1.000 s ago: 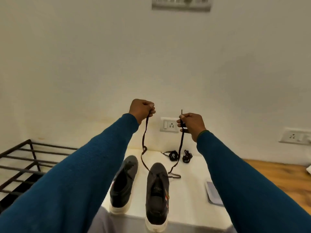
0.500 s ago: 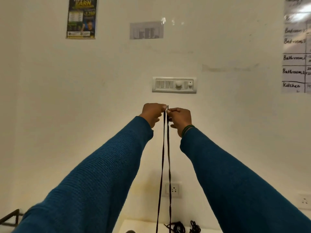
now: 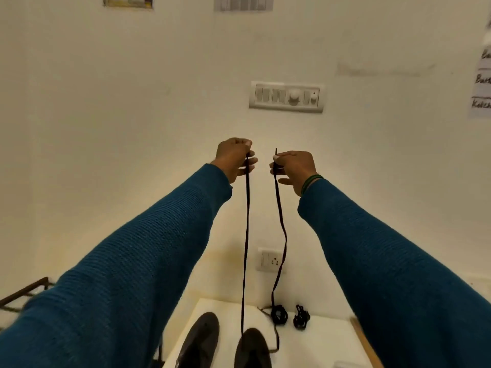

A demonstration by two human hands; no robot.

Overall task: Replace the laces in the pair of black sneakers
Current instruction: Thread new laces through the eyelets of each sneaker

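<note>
Above the sneakers (image 3: 252, 349): left hand (image 3: 233, 158) and right hand (image 3: 293, 166) raised, apart; each pinching one end of the black lace (image 3: 245, 240).

- A white paper sheet (image 3: 481, 83) hangs on the wall at two o'clock, cut by the frame edge. It carries dark handwritten words in ruled rows, one under another.
- Top row: only "Ba" shows before the edge.
- Middle row: "Bath", the rest cut off.
- Bottom row: "Kitch", the rest cut off.
- A poster (image 3: 128, 0) at eleven o'clock shows only its lower strip, its print too blurred to read.
- A grey sheet (image 3: 243, 2) at twelve o'clock is likewise too blurred to read.
</note>
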